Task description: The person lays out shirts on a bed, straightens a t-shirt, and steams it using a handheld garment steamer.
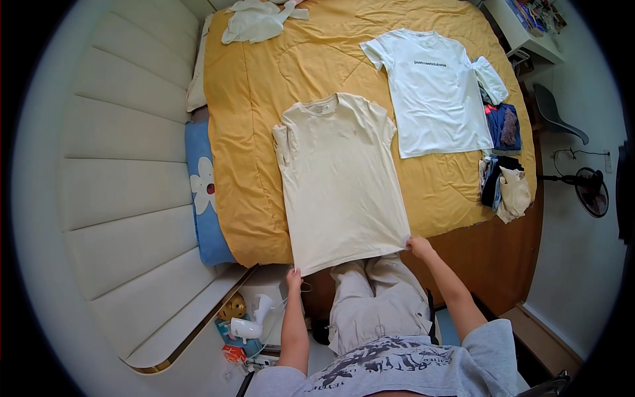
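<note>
A cream T-shirt [344, 182] is spread out on the yellow quilt [248, 142], its collar toward the far side and its hem at the near edge of the bed. My left hand [294, 278] pinches the left corner of the hem. At the right corner, my right hand [418, 247] grips the hem. The fabric lies mostly smooth between both hands. Its left sleeve is bunched up against the side. Beyond it to the right lies a white T-shirt [433, 92] with small dark lettering on the chest, out of reach of both hands.
Folded dark and cream clothes [514, 192] are piled at the bed's right edge, near blue clothes [501, 126]. White cloth [258, 23] lies at the far left. A blue pillow [208, 198] borders the padded headboard. A white hair dryer [246, 327] sits on the nightstand by my left forearm.
</note>
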Demonstrator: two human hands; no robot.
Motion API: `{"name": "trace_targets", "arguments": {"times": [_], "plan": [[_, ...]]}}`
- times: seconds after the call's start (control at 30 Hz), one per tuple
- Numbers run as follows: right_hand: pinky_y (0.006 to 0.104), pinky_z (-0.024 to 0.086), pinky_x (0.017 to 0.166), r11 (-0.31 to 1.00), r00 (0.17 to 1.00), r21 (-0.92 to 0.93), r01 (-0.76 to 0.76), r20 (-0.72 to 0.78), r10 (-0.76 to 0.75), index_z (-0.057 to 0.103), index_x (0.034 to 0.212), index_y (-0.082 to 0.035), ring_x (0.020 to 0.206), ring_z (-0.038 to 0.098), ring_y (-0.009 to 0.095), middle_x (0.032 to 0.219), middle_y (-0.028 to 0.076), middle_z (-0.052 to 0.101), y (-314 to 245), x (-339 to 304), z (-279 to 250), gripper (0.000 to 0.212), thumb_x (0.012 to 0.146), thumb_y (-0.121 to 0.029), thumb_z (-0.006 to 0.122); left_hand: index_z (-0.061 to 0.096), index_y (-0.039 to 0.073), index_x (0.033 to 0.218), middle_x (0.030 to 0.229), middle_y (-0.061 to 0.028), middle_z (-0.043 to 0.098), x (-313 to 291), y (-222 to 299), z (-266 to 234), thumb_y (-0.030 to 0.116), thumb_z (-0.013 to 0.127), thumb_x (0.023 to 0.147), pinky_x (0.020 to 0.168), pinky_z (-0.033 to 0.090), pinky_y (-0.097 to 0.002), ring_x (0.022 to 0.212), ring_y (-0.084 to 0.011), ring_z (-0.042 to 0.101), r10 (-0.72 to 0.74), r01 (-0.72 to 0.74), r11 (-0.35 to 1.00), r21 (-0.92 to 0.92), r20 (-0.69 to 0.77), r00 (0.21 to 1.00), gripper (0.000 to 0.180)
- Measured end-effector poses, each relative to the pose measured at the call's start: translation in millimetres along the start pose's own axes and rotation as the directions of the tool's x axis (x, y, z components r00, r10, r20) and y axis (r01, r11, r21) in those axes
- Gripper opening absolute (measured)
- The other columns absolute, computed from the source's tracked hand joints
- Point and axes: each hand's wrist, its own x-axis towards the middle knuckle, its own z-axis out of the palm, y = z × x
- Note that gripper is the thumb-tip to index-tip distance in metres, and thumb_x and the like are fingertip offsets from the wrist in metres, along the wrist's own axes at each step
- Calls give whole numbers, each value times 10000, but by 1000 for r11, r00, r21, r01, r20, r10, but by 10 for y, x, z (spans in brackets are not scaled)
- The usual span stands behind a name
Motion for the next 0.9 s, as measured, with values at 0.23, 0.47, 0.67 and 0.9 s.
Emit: {"name": "trace_targets", "arguments": {"times": [0.23, 0.47, 0.67, 0.9], "plan": [[349, 444, 681, 965, 940, -220, -143, 276, 202, 627, 735, -141, 794, 529, 244, 809, 61, 580, 133, -558, 634, 117, 674, -171, 531, 526, 19, 914, 796, -49, 546, -325, -915, -31, 191, 538, 773, 428, 428, -271, 619, -145, 513, -241, 259, 952, 162, -124, 963, 223], [356, 447, 700, 955, 900, -242, -170, 357, 250, 630, 772, -144, 823, 529, 257, 836, 67, 582, 309, -531, 1006, 151, 697, -162, 501, 518, 5, 896, 868, -166, 562, 10, -1427, -135, 165, 555, 735, 689, 435, -353, 777, -289, 548, -95, 174, 834, 523, -175, 980, 230], [377, 452, 687, 944, 905, -271, -189, 325, 274, 588, 766, -100, 817, 536, 272, 854, 98, 571, 401, -225, 995, 146, 727, -150, 458, 517, 4, 868, 856, -174, 557, 419, -586, 120, 204, 523, 764, 706, 418, -360, 809, -316, 531, 186, -100, 820, 563, -96, 978, 226], [301, 427, 620, 948, 866, 303, -98, -443, 231, 519, 915, -16, 688, 530, 233, 763, 131, 545, 519, 1111, 147, 163, 767, -79, 495, 465, -2, 992, 972, -173, 511, 998, 1284, 719, 254, 580, 746, 769, 390, -341, 892, -298, 495, 643, -576, 705, 414, -30, 765, 373]]}}
